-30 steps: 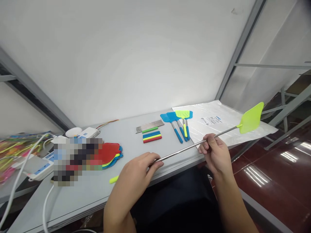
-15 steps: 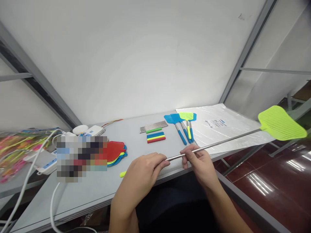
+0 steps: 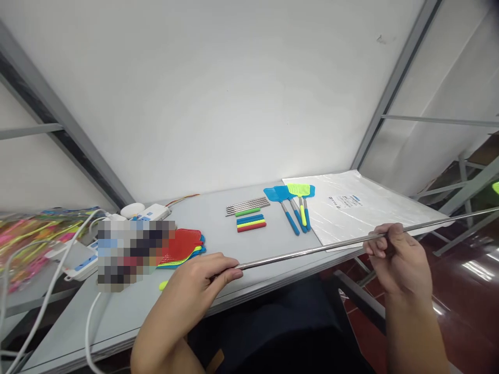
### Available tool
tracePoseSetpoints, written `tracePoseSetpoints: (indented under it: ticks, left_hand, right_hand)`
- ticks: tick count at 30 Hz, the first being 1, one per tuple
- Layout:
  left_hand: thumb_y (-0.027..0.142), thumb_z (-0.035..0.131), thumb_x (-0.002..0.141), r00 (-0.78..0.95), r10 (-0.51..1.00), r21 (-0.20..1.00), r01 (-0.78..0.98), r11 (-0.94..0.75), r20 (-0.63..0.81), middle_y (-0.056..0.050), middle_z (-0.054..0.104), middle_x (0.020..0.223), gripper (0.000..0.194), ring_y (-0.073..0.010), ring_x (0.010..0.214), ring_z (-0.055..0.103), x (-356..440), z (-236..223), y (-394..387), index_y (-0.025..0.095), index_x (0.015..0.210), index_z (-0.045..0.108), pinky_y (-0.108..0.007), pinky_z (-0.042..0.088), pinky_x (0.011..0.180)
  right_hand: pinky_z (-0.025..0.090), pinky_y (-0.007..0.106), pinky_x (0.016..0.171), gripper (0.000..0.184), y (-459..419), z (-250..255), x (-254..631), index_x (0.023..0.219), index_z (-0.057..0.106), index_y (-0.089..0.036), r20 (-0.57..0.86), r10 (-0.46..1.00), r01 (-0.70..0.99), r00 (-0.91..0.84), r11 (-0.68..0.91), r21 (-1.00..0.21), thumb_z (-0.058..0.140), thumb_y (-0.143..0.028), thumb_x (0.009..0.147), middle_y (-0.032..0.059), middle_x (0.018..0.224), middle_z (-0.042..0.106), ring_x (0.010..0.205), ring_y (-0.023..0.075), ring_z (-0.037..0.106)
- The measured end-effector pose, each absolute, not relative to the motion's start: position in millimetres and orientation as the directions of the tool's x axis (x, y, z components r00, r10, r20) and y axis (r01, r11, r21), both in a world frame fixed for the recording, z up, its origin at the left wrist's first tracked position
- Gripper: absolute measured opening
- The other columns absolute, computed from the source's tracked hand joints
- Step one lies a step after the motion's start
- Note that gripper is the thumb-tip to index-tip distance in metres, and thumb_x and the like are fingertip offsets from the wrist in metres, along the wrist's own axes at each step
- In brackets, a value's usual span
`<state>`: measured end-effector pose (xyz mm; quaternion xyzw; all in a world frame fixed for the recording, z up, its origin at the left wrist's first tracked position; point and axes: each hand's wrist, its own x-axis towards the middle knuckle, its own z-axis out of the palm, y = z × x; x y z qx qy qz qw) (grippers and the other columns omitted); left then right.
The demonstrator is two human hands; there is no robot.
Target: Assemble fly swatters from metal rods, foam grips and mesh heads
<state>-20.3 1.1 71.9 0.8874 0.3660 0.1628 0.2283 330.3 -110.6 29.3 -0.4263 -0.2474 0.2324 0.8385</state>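
Note:
A long telescopic steel rod (image 3: 304, 252) runs from lower left to the right edge of view, where a sliver of its lime swatter head (image 3: 496, 187) shows. My left hand (image 3: 195, 288) grips the handle end, whose lime grip tip (image 3: 163, 285) pokes out behind the hand. My right hand (image 3: 397, 257) pinches the rod further out, past the table's front edge. Both hands are closed on the rod.
On the grey table (image 3: 218, 244) lie finished swatters (image 3: 290, 200), steel rods (image 3: 247, 205), coloured grips (image 3: 251, 223), a stack of swatter heads (image 3: 183, 246) and a plastic sheet (image 3: 362, 205). Power strips and cables (image 3: 78, 254) sit at the left.
The rod has been drawn out much longer. My right hand slid right along it, my left hand pulled left, and the lime head has gone almost out of view.

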Motion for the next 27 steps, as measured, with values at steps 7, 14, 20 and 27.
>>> tracePoseSetpoints:
  ticks: [7, 14, 20, 27]
  left_hand:
    - [0.041, 0.043, 0.100, 0.662, 0.692, 0.364, 0.593, -0.719, 0.287, 0.001, 0.070, 0.091, 0.029, -0.0186, 0.082, 0.062, 27, 65, -6, 0.028, 0.097, 0.068, -0.031, 0.039, 0.074]
    - [0.038, 0.039, 0.102, 0.733, 0.625, 0.368, 0.522, -0.770, 0.269, 0.001, 0.070, 0.091, 0.030, -0.0169, 0.077, 0.060, 34, 64, -5, 0.026, 0.097, 0.066, -0.031, 0.038, 0.072]
    - [0.040, 0.039, 0.101, 0.760, 0.595, 0.443, 0.453, -0.774, 0.263, 0.001, 0.070, 0.089, 0.032, -0.0167, 0.077, 0.060, 32, 68, -8, 0.026, 0.096, 0.067, -0.030, 0.039, 0.073]
    - [0.047, 0.051, 0.094, 0.659, 0.731, 0.544, 0.553, -0.632, 0.180, 0.004, 0.072, 0.097, 0.026, -0.0171, 0.088, 0.064, 6, 67, 2, 0.030, 0.095, 0.070, -0.027, 0.045, 0.078]
  right_hand:
    - [0.039, 0.022, 0.049, 0.024, -88, 23, 302, 0.085, 0.066, -0.021, 0.143, 0.706, -0.317, 0.693, 0.477, -0.820, 0.074, -0.042, 0.079, -0.0059, 0.059, 0.043, 0.050, 0.0069, 0.040]
    - [0.035, 0.021, 0.049, 0.023, -81, 21, 257, 0.080, 0.066, -0.019, 0.163, 0.824, -0.379, 0.542, 0.413, -0.828, 0.068, -0.041, 0.085, -0.0068, 0.054, 0.036, 0.047, 0.0050, 0.034]
    - [0.037, 0.022, 0.048, 0.024, -104, 27, 287, 0.080, 0.066, -0.019, 0.210, 0.733, -0.256, 0.648, 0.469, -0.845, 0.070, -0.042, 0.084, -0.0069, 0.053, 0.034, 0.045, 0.0055, 0.036]
    - [0.037, 0.024, 0.048, 0.030, -109, 18, 296, 0.082, 0.068, -0.019, 0.155, 0.788, -0.330, 0.596, 0.416, -0.847, 0.065, -0.049, 0.085, -0.0050, 0.053, 0.039, 0.046, 0.0075, 0.041]
